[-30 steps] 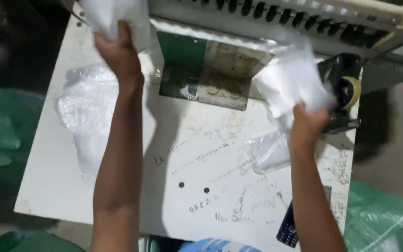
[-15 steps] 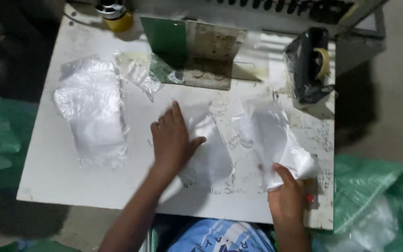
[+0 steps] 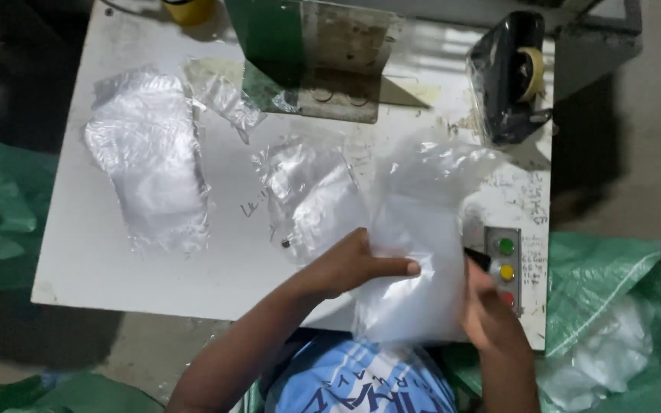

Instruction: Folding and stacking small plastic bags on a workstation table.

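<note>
At the near edge of the white table (image 3: 223, 252), both my hands hold a clear plastic bag (image 3: 422, 229) with white material inside. My left hand (image 3: 350, 264) pinches its left side, thumb laid across the plastic. My right hand (image 3: 487, 310) grips the bag's right lower edge, next to a panel of coloured buttons (image 3: 506, 268). Another clear bag (image 3: 311, 191) lies flat on the table just left of the held one.
A pile of clear bags (image 3: 151, 157) lies on the table's left part, with a crumpled one (image 3: 227, 95) beyond it. A black tape dispenser (image 3: 508, 76) stands at the back right, a green metal machine part (image 3: 307, 53) at the back middle. Green woven sacks (image 3: 629, 306) sit at both sides.
Both hands came down from the machine to the near table edge. One bag was laid flat in the middle, and both hands now grip the other.
</note>
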